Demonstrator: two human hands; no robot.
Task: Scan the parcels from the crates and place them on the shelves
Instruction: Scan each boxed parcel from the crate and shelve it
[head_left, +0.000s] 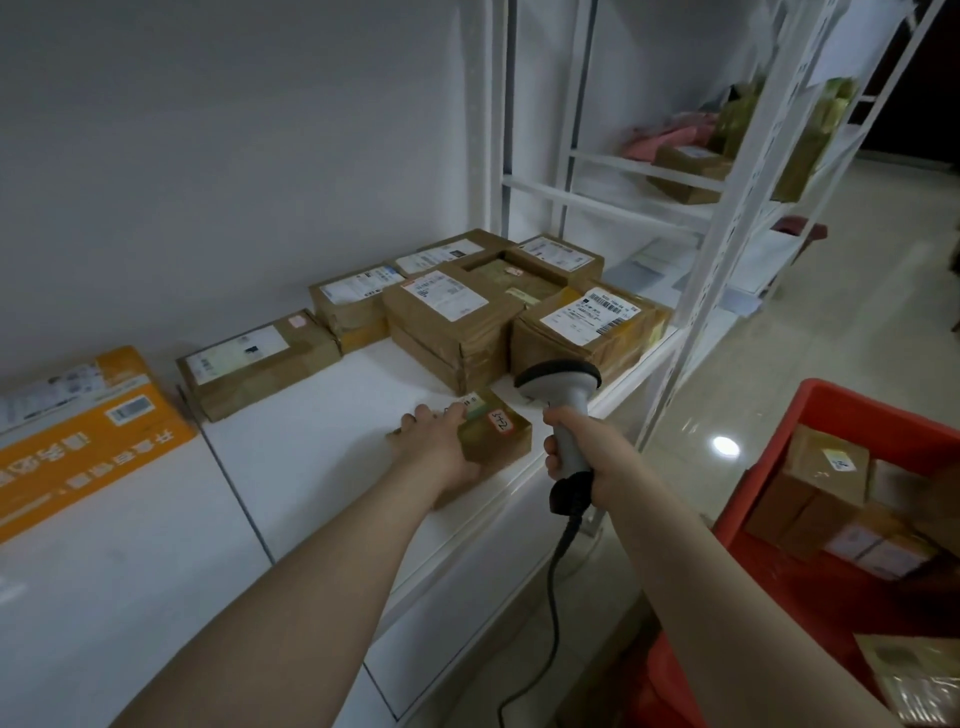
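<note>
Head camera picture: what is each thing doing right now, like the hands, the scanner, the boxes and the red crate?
left hand: holds the small parcel.
right hand: grips the scanner by its handle.
scanner: upright, cable hanging down.
small parcel: flat on the shelf, label up.
taped parcels: closed, grouped on the shelf.
red crate: parcels inside.

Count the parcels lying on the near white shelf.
9: an orange parcel far left, a flat box beside it, six boxes clustered back right, and a small parcel gripped by the left hand. Stacking may hide more.
</note>
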